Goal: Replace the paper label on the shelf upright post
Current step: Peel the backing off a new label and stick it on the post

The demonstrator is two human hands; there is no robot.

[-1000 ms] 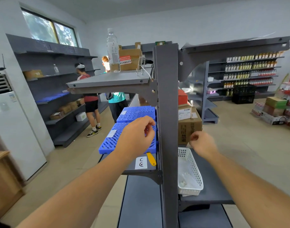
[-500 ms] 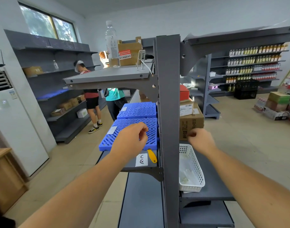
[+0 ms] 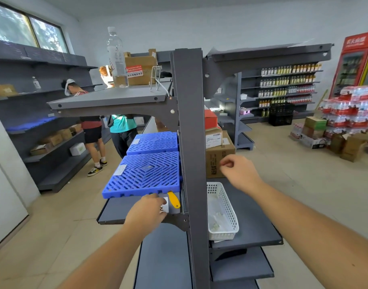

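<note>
Left hand [image 3: 146,209] grip on paper label [image 3: 164,207] — right hand [image 3: 237,171] pinched, holding nothing visible

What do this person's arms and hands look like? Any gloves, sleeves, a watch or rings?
Both arms are bare along all that shows: no sleeve reaches the forearms or wrists. The left hand and the right hand wear no gloves, and no watch, bracelet or ring shows on either. No cables, straps or markings appear on them. The upper arms lie outside the picture.
</note>
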